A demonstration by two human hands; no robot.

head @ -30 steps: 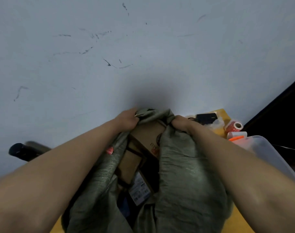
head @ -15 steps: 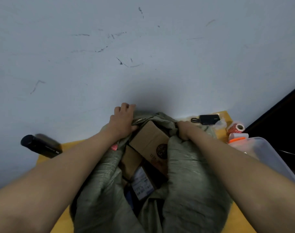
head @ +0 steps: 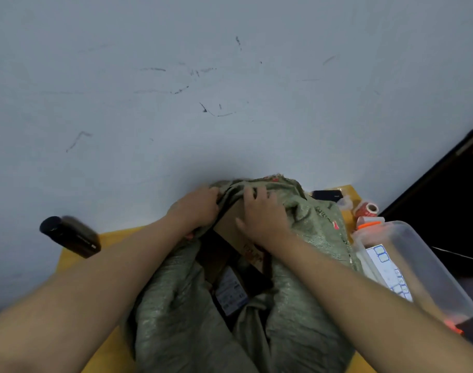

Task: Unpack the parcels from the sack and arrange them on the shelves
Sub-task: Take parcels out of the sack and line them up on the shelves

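Two hands at sack (head: 305, 305) mouth: left hand (head: 195, 208) grips rim, right hand (head: 262, 216) on cardboard parcel (head: 230, 227) (one).

Both hands (head: 195, 208) (head: 262, 214) at the sack (head: 297, 305) mouth

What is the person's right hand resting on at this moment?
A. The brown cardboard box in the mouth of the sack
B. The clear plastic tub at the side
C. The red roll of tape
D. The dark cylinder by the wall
A: the right hand lies with fingers spread on the brown cardboard box showing in the open green sack, while the left hand grips the sack's edge.
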